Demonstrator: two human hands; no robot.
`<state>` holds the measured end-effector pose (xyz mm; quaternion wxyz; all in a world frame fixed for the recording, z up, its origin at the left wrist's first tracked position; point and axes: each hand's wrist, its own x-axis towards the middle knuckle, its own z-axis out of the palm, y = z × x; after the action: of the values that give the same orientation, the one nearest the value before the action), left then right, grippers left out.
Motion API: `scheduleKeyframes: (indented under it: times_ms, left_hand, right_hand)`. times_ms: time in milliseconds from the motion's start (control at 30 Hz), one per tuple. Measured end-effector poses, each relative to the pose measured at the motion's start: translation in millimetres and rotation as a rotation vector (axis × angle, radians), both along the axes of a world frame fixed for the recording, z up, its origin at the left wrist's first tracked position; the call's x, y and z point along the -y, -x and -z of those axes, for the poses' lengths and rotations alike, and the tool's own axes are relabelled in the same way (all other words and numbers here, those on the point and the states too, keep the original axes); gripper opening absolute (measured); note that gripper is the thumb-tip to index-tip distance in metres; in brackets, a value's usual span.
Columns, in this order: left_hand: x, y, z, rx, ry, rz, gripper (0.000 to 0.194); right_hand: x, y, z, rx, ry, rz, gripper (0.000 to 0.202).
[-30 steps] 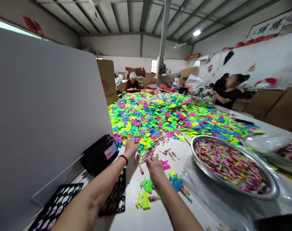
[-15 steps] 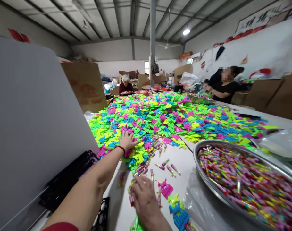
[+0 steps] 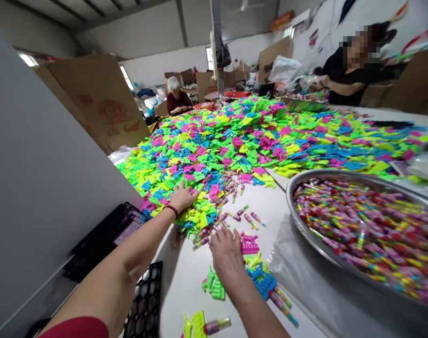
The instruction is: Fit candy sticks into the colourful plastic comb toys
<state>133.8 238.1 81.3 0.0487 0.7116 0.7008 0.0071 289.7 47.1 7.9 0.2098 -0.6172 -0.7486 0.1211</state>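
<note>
My left hand (image 3: 182, 197), with a dark red bead bracelet, lies fingers apart on the near edge of a big pile of green, yellow, pink and blue plastic pieces (image 3: 221, 155). My right hand (image 3: 226, 246) rests palm down on the white table, its fingertips by small candy-filled tubes (image 3: 203, 237); what is under the palm is hidden. A pink piece (image 3: 249, 243) lies just right of it. Nearer me are a green piece (image 3: 214, 284), a blue piece (image 3: 263, 280) and a yellow piece (image 3: 198, 324) beside a tube (image 3: 218, 325).
A metal basin (image 3: 294, 220) full of candy tubes stands at the right on clear plastic. At the left are a grey panel (image 3: 51, 155), black trays (image 3: 145, 300) and a cardboard box (image 3: 104, 108). Two people sit beyond the pile, one at the back, one at the right.
The view has tipped down. My right hand has moved forward and right, toward the tubes and the pink piece, uncovering the green piece. My left hand stays on the pile.
</note>
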Motion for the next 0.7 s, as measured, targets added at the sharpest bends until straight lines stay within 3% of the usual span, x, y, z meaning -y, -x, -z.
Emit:
scheduleKeyframes:
  times_ms: [267,400,533,700]
  left_hand:
    - [68.2,-4.2,11.5,0.186,-0.049,-0.091,0.059]
    - [91.7,-2.4,11.5,0.421,-0.121,-0.142,0.039]
    - [103.5,9.1,-6.9,0.759,-0.176,-0.149,0.026]
    - [138.2,29.4,-51.0,1.212,-0.195,-0.215,0.029]
  right_hand:
    - [3.3,-19.7,-9.6,0.110,-0.150,0.130,0.023]
    - [5.3,-24.2,-10.9,0.145,-0.187,0.145,0.023]
    - [8.0,-27.0,-17.5,0.160,-0.188,0.179,0.025]
    - [11.0,-34.4,-25.0,0.071,-0.225,0.247,0.029]
